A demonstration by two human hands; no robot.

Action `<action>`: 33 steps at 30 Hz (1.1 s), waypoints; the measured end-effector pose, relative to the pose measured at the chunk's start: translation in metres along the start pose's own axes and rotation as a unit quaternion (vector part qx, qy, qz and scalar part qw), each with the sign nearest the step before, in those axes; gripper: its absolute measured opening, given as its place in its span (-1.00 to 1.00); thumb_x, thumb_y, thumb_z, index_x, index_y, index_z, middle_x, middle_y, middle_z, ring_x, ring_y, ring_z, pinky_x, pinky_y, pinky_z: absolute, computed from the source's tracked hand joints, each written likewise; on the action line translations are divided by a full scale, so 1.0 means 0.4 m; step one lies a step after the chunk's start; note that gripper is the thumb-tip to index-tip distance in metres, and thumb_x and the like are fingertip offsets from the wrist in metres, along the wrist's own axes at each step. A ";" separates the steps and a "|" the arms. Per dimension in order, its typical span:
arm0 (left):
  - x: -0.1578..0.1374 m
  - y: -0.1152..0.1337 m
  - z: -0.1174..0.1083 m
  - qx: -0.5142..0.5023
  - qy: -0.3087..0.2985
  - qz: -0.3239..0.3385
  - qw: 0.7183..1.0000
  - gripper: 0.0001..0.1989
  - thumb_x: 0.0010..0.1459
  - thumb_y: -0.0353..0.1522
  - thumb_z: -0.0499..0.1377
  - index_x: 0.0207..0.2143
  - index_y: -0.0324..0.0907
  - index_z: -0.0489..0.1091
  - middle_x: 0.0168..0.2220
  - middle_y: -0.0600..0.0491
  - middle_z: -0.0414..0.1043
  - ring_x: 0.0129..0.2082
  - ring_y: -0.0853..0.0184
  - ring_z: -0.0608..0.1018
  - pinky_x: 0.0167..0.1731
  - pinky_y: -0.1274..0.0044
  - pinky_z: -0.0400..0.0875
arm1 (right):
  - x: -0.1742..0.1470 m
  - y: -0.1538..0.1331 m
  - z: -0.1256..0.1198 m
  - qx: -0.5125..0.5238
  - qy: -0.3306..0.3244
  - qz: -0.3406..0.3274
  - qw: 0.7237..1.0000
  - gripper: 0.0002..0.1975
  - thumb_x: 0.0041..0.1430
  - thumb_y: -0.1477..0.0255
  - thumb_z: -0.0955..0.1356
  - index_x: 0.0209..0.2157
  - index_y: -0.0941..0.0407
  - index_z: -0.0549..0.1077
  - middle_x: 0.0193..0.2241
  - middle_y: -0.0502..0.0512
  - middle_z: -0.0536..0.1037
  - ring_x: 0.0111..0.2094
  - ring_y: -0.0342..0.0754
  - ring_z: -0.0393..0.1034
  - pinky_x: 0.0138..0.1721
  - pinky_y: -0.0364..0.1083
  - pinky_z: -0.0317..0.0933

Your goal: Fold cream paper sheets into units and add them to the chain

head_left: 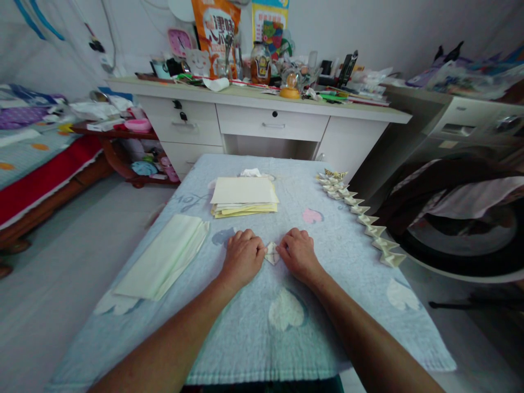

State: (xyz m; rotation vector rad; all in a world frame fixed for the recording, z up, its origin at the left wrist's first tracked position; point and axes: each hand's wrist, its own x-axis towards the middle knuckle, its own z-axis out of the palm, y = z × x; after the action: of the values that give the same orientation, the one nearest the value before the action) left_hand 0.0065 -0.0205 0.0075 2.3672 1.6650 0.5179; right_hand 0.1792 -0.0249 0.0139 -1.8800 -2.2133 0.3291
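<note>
A small folded piece of paper (272,254) lies on the cloth-covered table, pale and diamond-shaped with crease lines. My left hand (244,252) pinches its left corner with curled fingers. At the right corner, my right hand (298,251) is likewise closed, thumb and fingertips on the paper. Beyond the hands sits a stack of cream and yellow paper sheets (244,191). To the left, a larger pale green folded paper bundle (164,256) rests at a slant. Along the table's right side runs a row of folded paper pieces (366,220), pointed and standing.
A light blue heart-patterned cloth (229,338) covers the table. Behind it stands a white desk (254,117) crowded with jars, bags and small items. A washing machine (462,125) stands at the right, with dark and light fabric at its door. A bed (45,164) is at the left.
</note>
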 end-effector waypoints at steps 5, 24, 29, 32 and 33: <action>-0.001 0.001 0.001 0.007 0.000 0.001 1.000 -0.83 0.17 -0.32 0.11 -0.44 -0.14 0.42 -0.29 0.00 0.38 -0.19 0.20 0.38 -0.24 0.39 0.16 | 0.000 -0.003 -0.003 0.003 0.000 0.007 1.000 -0.80 0.22 0.30 0.31 -0.36 0.12 0.49 -0.21 0.15 0.41 -0.14 0.05 0.17 -0.19 -0.03 0.00; -0.006 -0.014 -0.001 -0.063 0.036 0.045 0.996 -0.84 0.18 -0.42 0.07 -0.25 -0.14 0.44 -0.26 0.01 0.36 -0.18 0.23 0.36 -0.12 0.39 0.24 | -0.002 0.001 -0.001 -0.002 0.009 0.001 1.000 -0.79 0.22 0.27 0.32 -0.37 0.11 0.47 -0.22 0.14 0.39 -0.15 0.04 0.17 -0.18 -0.02 0.00; -0.001 -0.013 0.000 -0.134 0.013 0.111 0.985 -0.73 0.24 -0.42 0.03 -0.15 -0.08 0.50 -0.27 0.01 0.41 -0.17 0.26 0.36 -0.12 0.43 0.27 | -0.001 0.003 0.002 -0.003 0.011 0.001 1.000 -0.79 0.21 0.27 0.33 -0.37 0.11 0.47 -0.22 0.14 0.38 -0.14 0.04 0.17 -0.18 -0.02 0.00; 0.008 -0.018 0.008 -0.138 -0.006 0.102 0.985 -0.76 0.24 -0.38 0.06 -0.18 -0.08 0.53 -0.31 0.01 0.44 -0.22 0.26 0.39 -0.16 0.44 0.28 | -0.002 0.000 0.000 -0.007 0.008 0.004 1.000 -0.79 0.21 0.26 0.32 -0.37 0.10 0.47 -0.22 0.14 0.38 -0.14 0.06 0.17 -0.18 -0.02 0.00; 0.012 -0.020 0.011 -0.142 -0.012 0.095 0.985 -0.77 0.23 -0.38 0.08 -0.19 -0.09 0.54 -0.31 0.02 0.45 -0.23 0.27 0.40 -0.16 0.44 0.28 | -0.003 -0.001 0.000 -0.008 0.010 0.004 1.000 -0.80 0.21 0.27 0.32 -0.37 0.10 0.46 -0.22 0.14 0.38 -0.14 0.06 0.16 -0.18 -0.02 0.00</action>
State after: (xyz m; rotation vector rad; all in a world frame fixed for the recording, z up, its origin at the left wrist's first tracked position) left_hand 0.0028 -0.0131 0.0013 2.3188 1.2646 0.7046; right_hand 0.1791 -0.0261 0.0141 -1.8918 -2.2034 0.2935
